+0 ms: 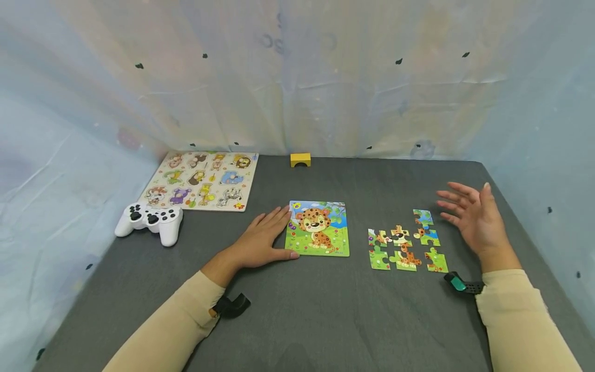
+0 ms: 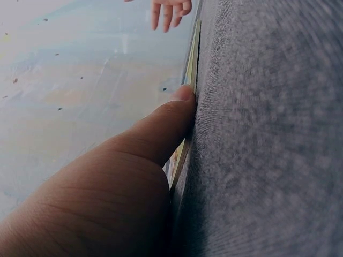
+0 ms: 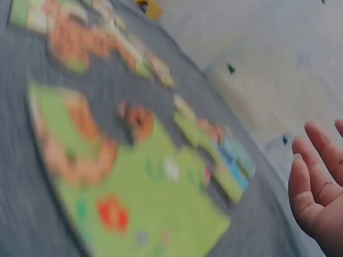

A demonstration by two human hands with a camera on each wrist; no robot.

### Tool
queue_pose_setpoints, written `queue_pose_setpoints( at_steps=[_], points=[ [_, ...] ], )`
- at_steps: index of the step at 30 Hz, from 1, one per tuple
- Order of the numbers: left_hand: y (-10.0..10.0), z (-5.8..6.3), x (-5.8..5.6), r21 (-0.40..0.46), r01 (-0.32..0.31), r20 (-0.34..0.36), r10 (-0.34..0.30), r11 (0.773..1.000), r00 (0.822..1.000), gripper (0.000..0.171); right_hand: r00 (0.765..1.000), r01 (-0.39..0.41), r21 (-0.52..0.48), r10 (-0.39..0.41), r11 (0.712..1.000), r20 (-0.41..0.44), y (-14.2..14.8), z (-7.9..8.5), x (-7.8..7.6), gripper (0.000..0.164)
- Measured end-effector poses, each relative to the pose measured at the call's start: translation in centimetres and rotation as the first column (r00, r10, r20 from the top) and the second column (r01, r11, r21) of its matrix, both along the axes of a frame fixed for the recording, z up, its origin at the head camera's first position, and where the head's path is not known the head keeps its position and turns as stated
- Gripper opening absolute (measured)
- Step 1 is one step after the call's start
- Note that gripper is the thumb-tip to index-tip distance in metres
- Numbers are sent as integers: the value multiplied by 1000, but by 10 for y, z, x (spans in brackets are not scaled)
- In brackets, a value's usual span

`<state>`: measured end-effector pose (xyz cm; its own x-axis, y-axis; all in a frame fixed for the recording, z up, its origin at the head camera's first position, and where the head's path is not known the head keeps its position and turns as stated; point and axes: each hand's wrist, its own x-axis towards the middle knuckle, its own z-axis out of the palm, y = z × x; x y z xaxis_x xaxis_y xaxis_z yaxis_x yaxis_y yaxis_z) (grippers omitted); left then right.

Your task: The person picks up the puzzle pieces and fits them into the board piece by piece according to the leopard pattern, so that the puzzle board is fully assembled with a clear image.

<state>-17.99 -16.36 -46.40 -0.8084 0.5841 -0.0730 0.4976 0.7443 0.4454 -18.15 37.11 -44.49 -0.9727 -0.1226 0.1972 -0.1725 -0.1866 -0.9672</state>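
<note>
My left hand (image 1: 262,240) rests flat beside a square leopard puzzle board (image 1: 302,244), fingertips at its left edge and thumb along its lower left corner. In the left wrist view, the thumb (image 2: 161,126) lies against the board's thin edge. To the right of the board are several loose jigsaw pieces (image 1: 405,261) with parts of a leopard picture. My right hand (image 1: 479,227) is raised just right of these pieces, palm turned inward, fingers loosely spread and holding nothing. A green piece with a red flower (image 3: 161,184) fills the near part of the right wrist view, blurred.
At the back left lies a wooden animal puzzle board (image 1: 214,178), with a white game controller (image 1: 151,219) at its front corner. A yellow arch block (image 1: 300,157) stands at the table's back edge. Hanging sheets (image 1: 325,103) enclose the grey table (image 1: 325,315).
</note>
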Motion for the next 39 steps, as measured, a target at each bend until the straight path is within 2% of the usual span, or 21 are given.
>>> queue_pose_setpoints(
  at_steps=[4,6,8,11,12,15,18,21,23,26,33,39],
  points=[
    [0,0,0,0,2,4,-2,1000,1000,113,1000,10,103,-9,995,-10,6,-10,-1,56],
    [0,0,0,-4,1,4,-1,1000,1000,113,999,31,260,-26,965,-21,6,-14,-2,54],
    [0,0,0,-2,1,3,-1,1000,1000,112,999,47,437,-39,898,-28,4,-15,-3,55],
    [1,1,0,-3,1,-1,-1,1000,1000,112,999,31,664,-26,747,-18,2,-14,-4,59],
    [1,1,1,-3,0,-1,0,1000,1000,112,1000,17,702,-17,712,-7,1,-13,-4,62],
    [1,2,1,-1,-2,0,2,1000,1000,112,1000,-28,780,25,625,16,-1,-10,-6,67],
    [0,2,1,3,-4,2,4,1000,1000,112,999,-28,833,49,552,1,-2,-8,-7,64],
    [0,1,1,5,-3,-3,3,1000,1000,112,998,-3,864,54,504,-29,-3,-7,-8,59],
    [0,1,0,5,-1,-7,1,1000,1000,113,998,11,872,49,490,-40,-3,-7,-8,57],
    [0,1,0,6,1,-8,-1,1000,1000,113,998,25,873,38,488,-50,-4,-8,-8,55],
    [-1,1,0,25,7,-2,-7,1000,1000,112,1000,21,858,7,513,-29,-9,-8,-6,47],
    [-1,1,0,18,9,1,-9,1000,1000,112,998,-11,849,-41,528,38,-11,-8,-6,51]
  ],
)
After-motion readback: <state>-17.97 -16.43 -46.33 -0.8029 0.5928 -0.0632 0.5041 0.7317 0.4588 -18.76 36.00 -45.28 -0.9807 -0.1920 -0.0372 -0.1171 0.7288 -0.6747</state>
